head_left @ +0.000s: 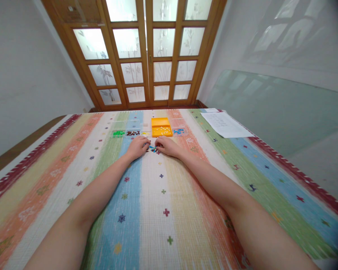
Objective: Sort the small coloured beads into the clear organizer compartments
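The desk (pixel 112 232), covered by a striped cloth (pixel 152 210), faces wood-framed glazed doors (pixel 148 75). A paper sheet (pixel 224 125) lies at the far right. An open yellow box (pixel 161 122) sits beyond the hands, between clear boxes (pixel 133 123). Small blue and dark pieces (pixel 152 149) lie on the cloth, between the fingers of the left hand (pixel 138 147) and right hand (pixel 169 146). Forearms converge forward; fingers curl inward and down. Whether they grasp a piece cannot be determined.
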`<state>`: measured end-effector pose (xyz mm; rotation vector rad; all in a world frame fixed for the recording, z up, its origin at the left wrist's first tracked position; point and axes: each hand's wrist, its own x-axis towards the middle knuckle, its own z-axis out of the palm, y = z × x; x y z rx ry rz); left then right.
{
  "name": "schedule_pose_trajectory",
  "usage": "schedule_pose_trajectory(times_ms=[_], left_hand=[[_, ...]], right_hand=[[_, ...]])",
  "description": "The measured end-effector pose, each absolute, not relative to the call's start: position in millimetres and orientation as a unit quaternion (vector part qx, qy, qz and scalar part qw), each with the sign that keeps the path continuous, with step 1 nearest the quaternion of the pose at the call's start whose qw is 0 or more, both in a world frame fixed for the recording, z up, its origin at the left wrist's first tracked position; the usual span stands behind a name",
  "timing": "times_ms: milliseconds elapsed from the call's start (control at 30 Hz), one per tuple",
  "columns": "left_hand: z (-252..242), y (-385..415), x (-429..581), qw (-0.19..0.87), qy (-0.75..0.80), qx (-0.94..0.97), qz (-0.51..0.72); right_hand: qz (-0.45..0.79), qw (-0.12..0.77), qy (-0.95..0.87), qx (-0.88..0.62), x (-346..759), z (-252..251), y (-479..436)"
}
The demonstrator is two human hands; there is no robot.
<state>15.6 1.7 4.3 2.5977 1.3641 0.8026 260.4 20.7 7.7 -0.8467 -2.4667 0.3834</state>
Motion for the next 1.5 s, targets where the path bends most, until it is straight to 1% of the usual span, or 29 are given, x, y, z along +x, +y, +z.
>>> schedule_pose_trajectory(times_ms=[167,400,567,767,967,1100,1333,1500], left_hand=[[5.9,0.4,16.4,0.055,0.454,0.851,0.258],[9.3,-8.4,26.4,0.048,0.414,0.876,0.244],[14.7,-19.4,38.7,0.057,0.370,0.902,0.213],[19.1,-25.1,43.5,0.062,0.363,0.912,0.179],[16.5,-24.3,44.1,0.052,0.352,0.918,0.178],[12.8,-18.0,38.2,0.033,0.366,0.905,0.214],[5.3,5.5,10.7,0.008,0.462,0.836,0.296],[1.0,5.1,13.4,0.016,0.424,0.859,0.288]], right_hand=[[0.160,0.272,-0.890,-0.328,260.3,5.8,23.5],[0.120,0.411,-0.779,-0.458,286.2,8.6,49.0],[0.076,0.461,-0.693,-0.550,320.0,5.3,73.0],[0.043,0.421,-0.666,-0.614,339.9,-5.3,83.6],[0.002,0.411,-0.689,-0.597,328.6,-8.0,83.0],[0.001,0.410,-0.707,-0.576,320.3,-9.2,81.5],[0.000,0.408,-0.736,-0.540,313.4,-8.8,74.6],[0.014,0.398,-0.755,-0.521,307.2,-8.9,70.4]])
